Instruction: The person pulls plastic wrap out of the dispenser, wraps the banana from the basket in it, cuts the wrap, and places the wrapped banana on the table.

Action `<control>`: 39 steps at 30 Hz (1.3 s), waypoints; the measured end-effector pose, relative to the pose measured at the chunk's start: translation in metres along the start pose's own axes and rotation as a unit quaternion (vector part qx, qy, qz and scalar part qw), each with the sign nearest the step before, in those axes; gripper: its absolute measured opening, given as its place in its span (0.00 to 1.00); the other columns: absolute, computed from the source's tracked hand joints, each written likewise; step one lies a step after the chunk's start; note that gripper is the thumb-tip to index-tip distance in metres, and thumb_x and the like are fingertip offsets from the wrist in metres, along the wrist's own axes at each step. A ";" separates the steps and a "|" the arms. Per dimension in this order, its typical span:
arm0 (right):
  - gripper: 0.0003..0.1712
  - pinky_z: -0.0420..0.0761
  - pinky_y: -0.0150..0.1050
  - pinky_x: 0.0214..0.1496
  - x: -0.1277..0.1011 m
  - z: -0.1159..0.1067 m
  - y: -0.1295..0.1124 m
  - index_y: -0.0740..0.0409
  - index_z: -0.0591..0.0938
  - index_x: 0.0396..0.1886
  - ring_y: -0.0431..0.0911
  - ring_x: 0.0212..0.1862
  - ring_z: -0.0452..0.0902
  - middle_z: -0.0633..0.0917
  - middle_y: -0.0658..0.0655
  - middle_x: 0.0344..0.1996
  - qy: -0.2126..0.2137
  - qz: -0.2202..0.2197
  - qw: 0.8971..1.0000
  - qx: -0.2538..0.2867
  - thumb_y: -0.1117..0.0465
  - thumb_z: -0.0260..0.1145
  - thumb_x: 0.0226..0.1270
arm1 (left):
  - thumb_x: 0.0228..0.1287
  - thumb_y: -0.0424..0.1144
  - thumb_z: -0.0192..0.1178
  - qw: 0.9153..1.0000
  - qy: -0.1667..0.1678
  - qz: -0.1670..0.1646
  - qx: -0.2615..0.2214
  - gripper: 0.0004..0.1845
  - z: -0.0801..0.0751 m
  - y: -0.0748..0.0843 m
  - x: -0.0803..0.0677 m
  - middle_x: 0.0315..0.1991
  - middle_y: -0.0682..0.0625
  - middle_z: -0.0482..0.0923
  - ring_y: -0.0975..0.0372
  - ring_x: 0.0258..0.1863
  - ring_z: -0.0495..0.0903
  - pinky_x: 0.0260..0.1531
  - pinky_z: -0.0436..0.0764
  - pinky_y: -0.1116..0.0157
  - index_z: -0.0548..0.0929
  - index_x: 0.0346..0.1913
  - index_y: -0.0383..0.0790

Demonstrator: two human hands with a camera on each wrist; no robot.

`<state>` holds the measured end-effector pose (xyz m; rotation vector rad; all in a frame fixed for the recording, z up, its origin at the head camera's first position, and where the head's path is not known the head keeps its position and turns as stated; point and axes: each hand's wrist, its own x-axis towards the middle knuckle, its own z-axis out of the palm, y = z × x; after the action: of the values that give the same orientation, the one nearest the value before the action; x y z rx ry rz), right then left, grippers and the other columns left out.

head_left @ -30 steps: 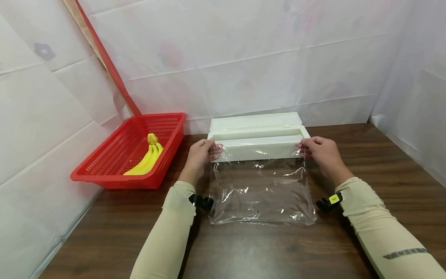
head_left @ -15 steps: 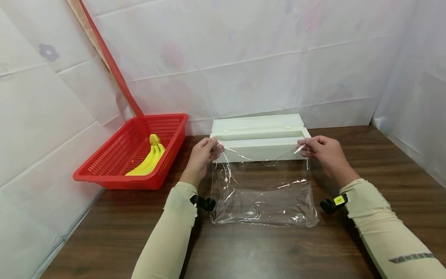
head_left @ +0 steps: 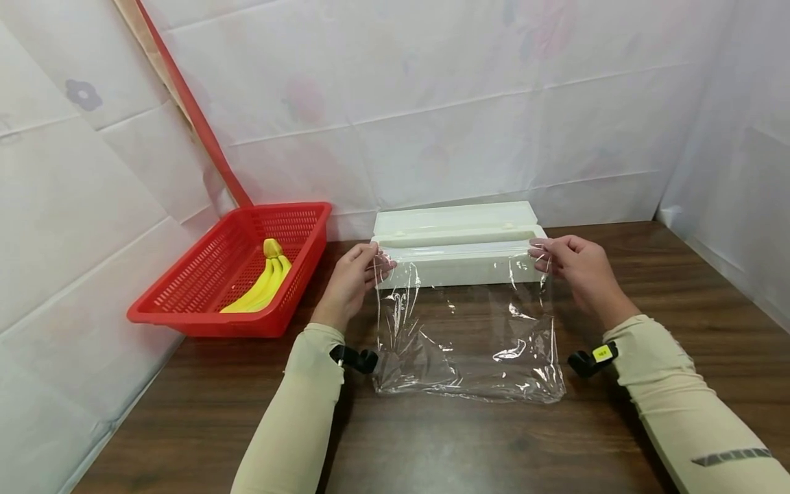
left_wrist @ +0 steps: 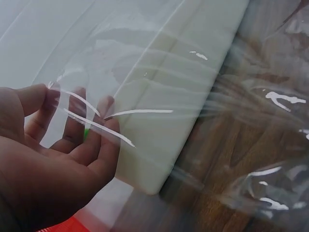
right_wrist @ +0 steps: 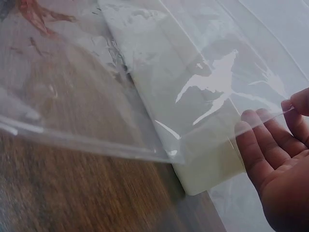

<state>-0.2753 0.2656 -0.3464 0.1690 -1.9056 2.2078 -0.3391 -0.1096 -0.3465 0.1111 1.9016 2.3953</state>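
A sheet of clear plastic wrap (head_left: 463,343) hangs between my two hands and spreads down over the wooden table. My left hand (head_left: 353,281) pinches its upper left corner between thumb and forefinger; the other fingers show through the film in the left wrist view. At the upper right corner, my right hand (head_left: 580,271) pinches the film the same way, with its remaining fingers spread behind it. Just beyond the film stands a long white wrap dispenser box (head_left: 463,271), its lid (head_left: 457,216) raised at the back. Folds and bright glints run across the film.
A red plastic basket (head_left: 212,318) stands at the left with yellow bananas (head_left: 262,285) inside. A red strip (head_left: 191,110) rises from its back corner along the wall. White sheeting (head_left: 444,103) hangs behind and at both sides of the table (head_left: 444,453).
Both hands keep their pinch on the plastic wrap and stay almost in place. The film's upper edge has drawn straighter between them, and its folds and glints have shifted.
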 end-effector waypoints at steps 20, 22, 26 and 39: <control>0.10 0.82 0.45 0.49 -0.002 -0.001 -0.004 0.71 0.78 0.33 0.50 0.45 0.87 0.89 0.58 0.42 0.023 -0.021 0.995 0.094 0.69 0.58 0.75 | 0.79 0.38 0.50 0.996 -0.087 0.033 -0.011 0.08 -0.001 -0.001 -0.007 0.48 0.39 0.79 0.46 0.58 0.79 0.66 0.68 0.49 0.74 0.38 0.41; 0.10 0.82 0.46 0.49 -0.001 -0.001 -0.004 0.72 0.78 0.32 0.50 0.46 0.87 0.89 0.60 0.42 0.018 -0.030 0.993 0.115 0.70 0.58 0.75 | 0.80 0.38 0.49 0.995 -0.096 0.039 -0.012 0.08 -0.001 -0.002 -0.007 0.53 0.33 0.77 0.45 0.60 0.78 0.66 0.67 0.48 0.74 0.38 0.41; 0.10 0.83 0.45 0.49 0.000 -0.002 -0.002 0.73 0.77 0.31 0.50 0.47 0.86 0.89 0.62 0.42 -0.001 -0.051 0.987 0.150 0.72 0.57 0.74 | 0.80 0.37 0.48 0.992 -0.110 0.052 -0.017 0.09 -0.001 -0.005 -0.008 0.61 0.25 0.70 0.43 0.61 0.76 0.68 0.64 0.47 0.74 0.38 0.40; 0.13 0.83 0.45 0.50 -0.001 -0.004 0.002 0.71 0.75 0.26 0.53 0.51 0.85 0.88 0.65 0.45 -0.036 -0.091 0.977 0.189 0.73 0.55 0.75 | 0.80 0.38 0.49 0.988 -0.127 0.072 -0.042 0.08 0.002 -0.006 -0.009 0.61 0.28 0.69 0.40 0.65 0.71 0.70 0.57 0.44 0.74 0.40 0.39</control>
<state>-0.2748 0.2691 -0.3489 0.4718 -1.4149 2.4377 -0.3296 -0.1076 -0.3524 0.5383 1.7296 2.4089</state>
